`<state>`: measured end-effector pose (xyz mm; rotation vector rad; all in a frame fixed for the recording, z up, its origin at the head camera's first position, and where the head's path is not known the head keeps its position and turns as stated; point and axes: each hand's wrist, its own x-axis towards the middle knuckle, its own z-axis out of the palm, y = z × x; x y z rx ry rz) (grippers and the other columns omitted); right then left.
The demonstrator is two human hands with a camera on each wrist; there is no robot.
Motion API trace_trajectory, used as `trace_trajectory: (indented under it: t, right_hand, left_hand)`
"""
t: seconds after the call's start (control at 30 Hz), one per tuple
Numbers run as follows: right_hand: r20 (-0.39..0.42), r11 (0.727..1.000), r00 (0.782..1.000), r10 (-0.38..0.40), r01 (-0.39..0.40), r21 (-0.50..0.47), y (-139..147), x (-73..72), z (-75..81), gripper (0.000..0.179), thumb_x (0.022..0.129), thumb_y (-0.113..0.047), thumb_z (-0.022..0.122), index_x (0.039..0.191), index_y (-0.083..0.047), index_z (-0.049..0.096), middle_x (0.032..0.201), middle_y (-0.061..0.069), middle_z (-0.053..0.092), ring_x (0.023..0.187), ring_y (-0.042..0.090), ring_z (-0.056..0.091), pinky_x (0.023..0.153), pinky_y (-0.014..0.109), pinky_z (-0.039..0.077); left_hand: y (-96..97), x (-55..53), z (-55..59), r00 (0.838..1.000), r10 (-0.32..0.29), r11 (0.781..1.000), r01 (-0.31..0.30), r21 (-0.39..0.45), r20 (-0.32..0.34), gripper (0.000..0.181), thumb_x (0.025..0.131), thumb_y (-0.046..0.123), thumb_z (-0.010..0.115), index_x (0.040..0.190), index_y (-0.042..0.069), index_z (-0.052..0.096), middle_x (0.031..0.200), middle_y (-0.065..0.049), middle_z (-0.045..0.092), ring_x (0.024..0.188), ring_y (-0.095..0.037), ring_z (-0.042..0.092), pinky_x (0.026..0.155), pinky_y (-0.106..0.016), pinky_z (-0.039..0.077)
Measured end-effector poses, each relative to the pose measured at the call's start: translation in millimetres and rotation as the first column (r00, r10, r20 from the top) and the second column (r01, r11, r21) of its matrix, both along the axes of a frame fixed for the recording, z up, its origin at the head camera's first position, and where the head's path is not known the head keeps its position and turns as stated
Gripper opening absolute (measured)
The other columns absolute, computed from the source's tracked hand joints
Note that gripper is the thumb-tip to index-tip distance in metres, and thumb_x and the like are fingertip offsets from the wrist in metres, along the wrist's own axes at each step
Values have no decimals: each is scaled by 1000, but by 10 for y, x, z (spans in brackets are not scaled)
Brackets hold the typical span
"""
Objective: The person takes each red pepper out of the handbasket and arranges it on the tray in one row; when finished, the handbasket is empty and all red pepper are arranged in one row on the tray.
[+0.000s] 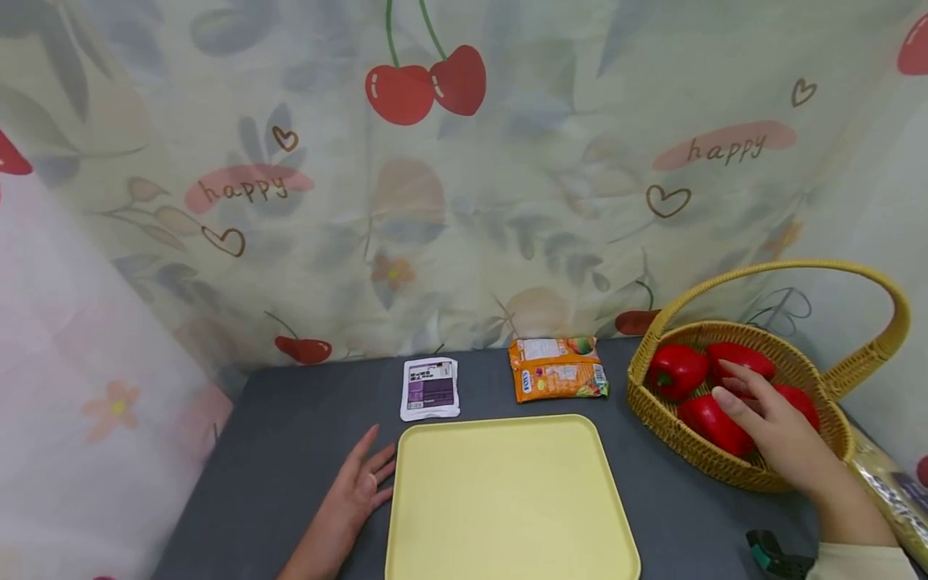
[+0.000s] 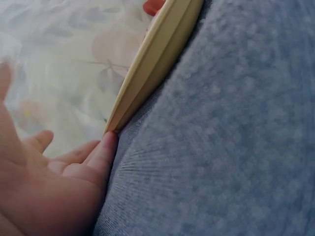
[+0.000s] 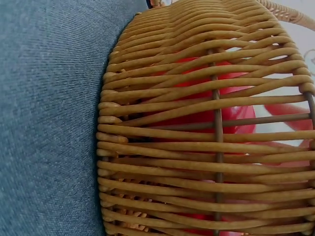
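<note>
A yellow wicker basket [image 1: 652, 411] with a tall handle stands at the right and holds several red bell peppers [image 1: 678, 371]. My right hand [image 1: 779, 431] is over the basket with its fingers stretched out among the peppers; whether it touches one I cannot tell. Through the weave in the right wrist view, red peppers [image 3: 197, 118] show in part. A pale yellow tray [image 1: 507, 499] lies at the front centre. Beside its left edge is my left hand [image 1: 355, 487], fingers loosely spread. In the left wrist view a fingertip meets the tray's rim [image 2: 142, 73].
Behind the tray lie a white and purple packet [image 1: 430, 390] and an orange packet [image 1: 558, 370]. A gold package [image 1: 895, 499] lies right of the basket. Near the right sleeve is a black and teal object [image 1: 776, 556]. A patterned cloth [image 1: 464, 201] hangs behind the dark table [image 1: 290, 427].
</note>
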<state>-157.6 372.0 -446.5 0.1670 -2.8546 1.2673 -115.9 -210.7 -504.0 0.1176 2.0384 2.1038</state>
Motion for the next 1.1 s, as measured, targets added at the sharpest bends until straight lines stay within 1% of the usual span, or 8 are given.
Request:
trace_trajectory:
  t: [0.03,0.2,0.27,0.37,0.53,0.7,0.87,1.1]
  right_hand:
    - [11,999,1000,-3,3,38,-20,-9,-2,79,114,-43,54,171,1,22,159,42,36,137,66,39,97,86,41]
    - [33,977,999,-10,3,213,-46,-51,-14,90,102,-49,74,162,8,37,152,43,43,131,63,44,91,83,49]
    - [32,969,999,-12,4,246,-43,-61,-14,89,99,-48,79,157,9,42,149,44,45,126,62,47,87,80,53]
    - [19,963,1000,-12,6,270,-49,-72,-9,85,97,-46,83,152,9,47,143,44,50,120,60,52,85,78,55]
    - [4,966,1000,-10,9,257,-34,-70,-16,78,95,-35,86,146,10,48,138,43,53,115,58,56,82,73,57]
    - [13,988,1000,-7,5,157,32,-60,-3,74,95,-22,86,145,10,42,136,40,51,112,56,57,78,60,61]
    - [21,997,1000,4,-6,78,45,-36,9,73,97,-20,85,147,7,39,137,38,50,112,54,59,75,45,62]
    - [-5,995,999,37,-36,95,33,-3,84,77,99,-19,82,157,6,38,145,38,46,114,54,60,72,31,59]
  left_hand:
    - [-6,9,-15,1000,1,1000,-1,-9,12,72,116,27,55,176,18,16,170,-30,32,155,-48,34,117,-52,44]
    - [-21,1,-77,999,-24,999,25,-37,41,97,99,6,80,175,19,20,173,-21,31,158,-40,31,121,-50,41]
    - [-30,-11,-92,998,-42,998,43,-39,43,103,94,-3,82,175,16,21,174,-20,29,159,-39,29,122,-48,40]
    - [-55,-21,-107,997,-70,996,73,-50,43,102,91,-12,78,174,10,23,175,-21,25,160,-40,26,120,-42,42]
    - [-78,-24,-121,994,-102,993,104,-52,46,98,92,-14,76,173,5,23,176,-22,22,161,-40,23,117,-33,45]
    - [-70,-29,-118,993,-117,991,118,-58,28,98,92,-12,76,173,4,22,177,-21,22,161,-40,23,116,-30,45]
    - [-69,-22,-104,992,-121,990,122,-65,19,97,93,-13,75,172,3,22,176,-23,21,161,-41,23,117,-32,45]
    - [-73,0,-90,992,-124,991,125,-56,16,96,93,-13,74,172,0,21,176,-26,20,161,-43,22,118,-36,44]
